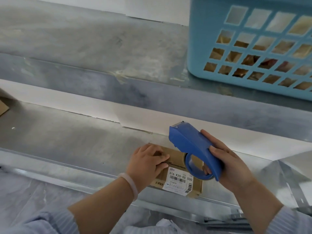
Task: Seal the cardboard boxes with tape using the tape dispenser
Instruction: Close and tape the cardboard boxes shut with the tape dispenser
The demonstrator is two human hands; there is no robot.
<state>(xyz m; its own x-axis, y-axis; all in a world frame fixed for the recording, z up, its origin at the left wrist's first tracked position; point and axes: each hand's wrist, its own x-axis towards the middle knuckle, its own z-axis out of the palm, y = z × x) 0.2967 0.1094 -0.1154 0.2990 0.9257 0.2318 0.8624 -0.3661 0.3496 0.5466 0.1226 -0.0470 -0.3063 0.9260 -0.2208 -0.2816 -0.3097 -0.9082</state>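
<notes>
A small brown cardboard box (194, 184) with a white barcode label lies on the metal shelf near its front edge. My left hand (146, 163) rests flat on the box's left top, fingers pressing the flaps. A blue tape dispenser (190, 147) with a roll of clear tape is held above the box's right side by my right hand (231, 164). Its cutter end points up and away toward the wall. The dispenser hides part of the box top.
A light blue plastic basket (249, 48) holding brownish packets stands on the upper shelf at the right. A piece of cardboard (3, 107) shows at the left edge. The metal shelf (67, 132) stretches left of the box, with a white wall behind.
</notes>
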